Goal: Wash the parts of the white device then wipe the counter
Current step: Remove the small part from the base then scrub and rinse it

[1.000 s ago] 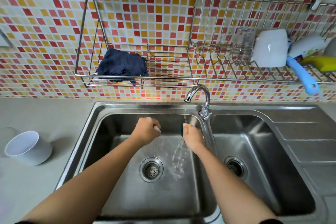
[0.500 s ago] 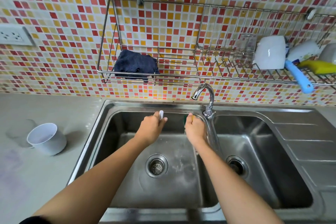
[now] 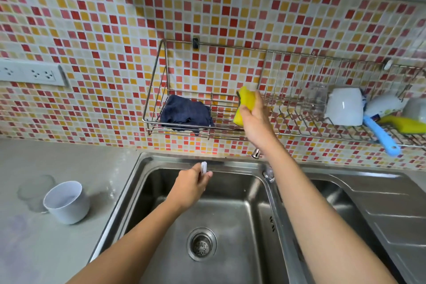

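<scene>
Your left hand (image 3: 192,188) over the left sink basin (image 3: 230,219), fingers pinched around a small white part (image 3: 204,167) poking up above the knuckles, your right hand (image 3: 254,120) raised at the wire rack (image 3: 207,120), clutching a yellow sponge (image 3: 245,105), white cup (image 3: 66,202) on the counter (image 3: 46,249)

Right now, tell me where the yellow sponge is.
In the head view, the yellow sponge is in the right hand, raised in front of the wire rack, just right of the dark blue cloth.
</scene>
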`<state>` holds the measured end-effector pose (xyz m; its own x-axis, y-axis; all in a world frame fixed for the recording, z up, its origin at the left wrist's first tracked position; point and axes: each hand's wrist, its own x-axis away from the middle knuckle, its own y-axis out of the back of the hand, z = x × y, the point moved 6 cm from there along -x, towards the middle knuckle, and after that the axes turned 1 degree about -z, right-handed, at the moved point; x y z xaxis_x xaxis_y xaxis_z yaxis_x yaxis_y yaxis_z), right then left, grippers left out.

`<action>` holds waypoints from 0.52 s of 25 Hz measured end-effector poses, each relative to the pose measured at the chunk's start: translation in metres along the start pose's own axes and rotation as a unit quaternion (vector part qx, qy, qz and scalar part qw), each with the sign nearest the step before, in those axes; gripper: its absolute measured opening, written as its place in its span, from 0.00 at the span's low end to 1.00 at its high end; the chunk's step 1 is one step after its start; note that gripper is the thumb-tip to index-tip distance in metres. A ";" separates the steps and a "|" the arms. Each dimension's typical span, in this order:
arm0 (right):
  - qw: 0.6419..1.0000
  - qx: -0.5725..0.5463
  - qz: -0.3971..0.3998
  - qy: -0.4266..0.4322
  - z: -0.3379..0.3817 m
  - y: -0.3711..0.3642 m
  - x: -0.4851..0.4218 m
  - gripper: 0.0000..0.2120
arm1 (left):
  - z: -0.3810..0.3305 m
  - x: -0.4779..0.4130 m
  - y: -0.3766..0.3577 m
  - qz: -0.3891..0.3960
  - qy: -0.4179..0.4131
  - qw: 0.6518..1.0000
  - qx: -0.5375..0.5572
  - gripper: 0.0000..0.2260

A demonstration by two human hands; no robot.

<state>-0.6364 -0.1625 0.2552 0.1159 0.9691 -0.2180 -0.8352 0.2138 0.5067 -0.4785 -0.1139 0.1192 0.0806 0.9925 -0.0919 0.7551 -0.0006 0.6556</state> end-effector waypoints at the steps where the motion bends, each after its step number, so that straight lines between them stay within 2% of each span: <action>1: 0.999 0.043 0.021 -0.012 0.003 -0.012 -0.014 0.27 | -0.001 0.002 0.005 -0.007 -0.007 1.000 0.000 0.13; 4: 0.983 0.155 0.082 -0.047 -0.002 -0.048 -0.053 0.29 | 0.002 0.007 0.021 -0.025 -0.009 1.000 -0.003 0.14; 7: 0.939 0.280 0.156 -0.121 -0.017 -0.071 -0.069 0.31 | 0.010 0.012 0.031 -0.027 -0.007 1.000 -0.012 0.14; 9: 0.916 0.318 0.190 -0.156 -0.021 -0.076 -0.068 0.34 | 0.016 0.014 0.038 -0.031 -0.008 0.999 -0.022 0.13; 11: 0.906 0.342 0.186 -0.168 -0.021 -0.073 -0.064 0.33 | 0.021 0.014 0.040 -0.037 -0.008 0.999 -0.028 0.13; 13: 0.922 0.340 0.130 -0.131 -0.011 -0.062 -0.057 0.29 | 0.021 0.014 0.039 -0.047 -0.013 0.998 -0.032 0.13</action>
<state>-0.5974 -0.2319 0.2270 0.1599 0.9760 0.1481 -0.3326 -0.0880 0.9389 -0.4343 -0.1031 0.1273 0.0297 0.9843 -0.1743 0.7169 0.1005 0.6898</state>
